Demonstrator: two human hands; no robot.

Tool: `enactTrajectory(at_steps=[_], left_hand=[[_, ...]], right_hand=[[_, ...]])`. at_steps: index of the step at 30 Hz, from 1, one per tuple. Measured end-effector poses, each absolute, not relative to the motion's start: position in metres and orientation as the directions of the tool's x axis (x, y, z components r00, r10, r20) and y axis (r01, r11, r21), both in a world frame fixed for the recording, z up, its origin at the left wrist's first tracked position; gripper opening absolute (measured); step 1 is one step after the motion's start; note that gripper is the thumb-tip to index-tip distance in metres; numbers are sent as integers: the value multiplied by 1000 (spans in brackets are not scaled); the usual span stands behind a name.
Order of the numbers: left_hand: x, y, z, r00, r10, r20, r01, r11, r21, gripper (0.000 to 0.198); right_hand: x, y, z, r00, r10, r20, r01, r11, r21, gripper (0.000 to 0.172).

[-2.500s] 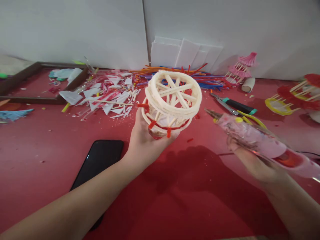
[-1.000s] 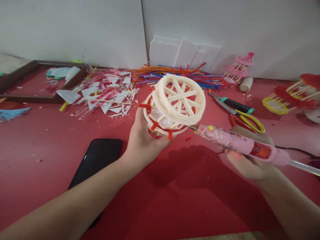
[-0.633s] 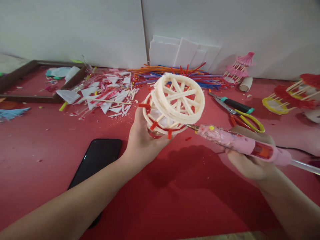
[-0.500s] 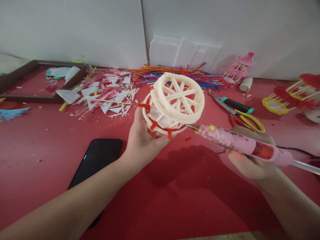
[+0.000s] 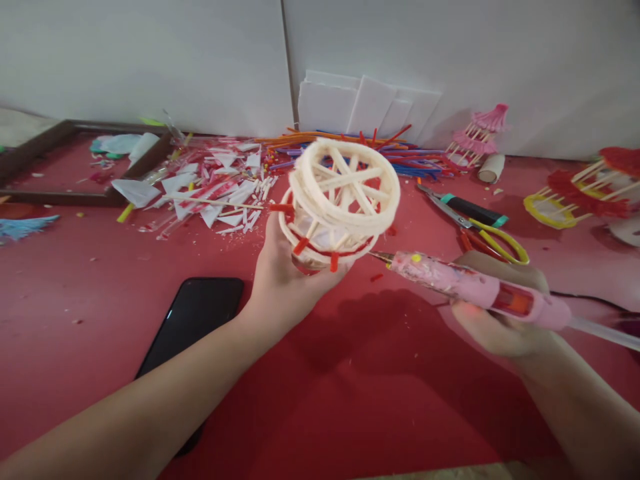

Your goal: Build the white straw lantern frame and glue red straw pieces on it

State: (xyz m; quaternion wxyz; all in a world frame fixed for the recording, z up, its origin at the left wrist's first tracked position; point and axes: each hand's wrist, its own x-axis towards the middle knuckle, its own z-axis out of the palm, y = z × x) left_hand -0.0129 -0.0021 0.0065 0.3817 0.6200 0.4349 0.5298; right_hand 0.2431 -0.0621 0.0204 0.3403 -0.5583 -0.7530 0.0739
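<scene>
My left hand is wrapped round the lower part of a round craft model, raised above the table. Cream fuzzy rings form its top, with spoke-like strips crossing inside. Thin sticks and a red band show at its lower ring, where short red tabs stick out. Some of my left fingers are hidden behind the model. In my right hand I grip a pink hot glue gun with a clear glue stick at its back. Its metal nozzle points at the lower ring's right side; whether they touch I cannot tell.
A black phone lies left of my hands on the red table. Behind are paper and stick scraps, pipe cleaners and a dark frame. Pliers, yellow-handled scissors and pink and red stick models stand right.
The craft model has shifted slightly left and tilted a little in my left hand. The glue gun has drawn slightly left too, its nozzle staying near the lower ring.
</scene>
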Motion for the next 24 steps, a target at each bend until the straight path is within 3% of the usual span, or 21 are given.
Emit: enactTrajectory(at_steps=[3,5,10,13,16,19,21,24], left_hand=[[-13,0,11,70,965,251,65,-256,965,69],[-12,1,13,91,972,215,10,-217,976,73],[-11,2,12,89,977,193,-43,-190,981,77],[-11,3,12,91,978,189,-55,-185,981,77],[-9,4,13,102,974,203,-72,-196,978,77],[-8,4,14,112,973,203,-79,-195,978,76],[-8,3,13,127,972,199,-77,-190,979,74],[-9,2,12,138,972,190,-49,-184,982,72]], right_hand=[[247,-58,22,-213,876,433,791,415,-449,10],[253,-53,21,-195,887,419,851,365,-377,5],[282,-37,8,-136,951,278,979,172,-110,32],[294,-34,-2,-153,969,192,988,149,35,27],[290,-36,0,-120,969,218,987,93,133,27],[268,-41,7,-73,917,393,993,32,110,30],[250,-43,10,-151,867,475,987,159,23,25],[225,-41,5,-347,853,390,918,393,-43,16]])
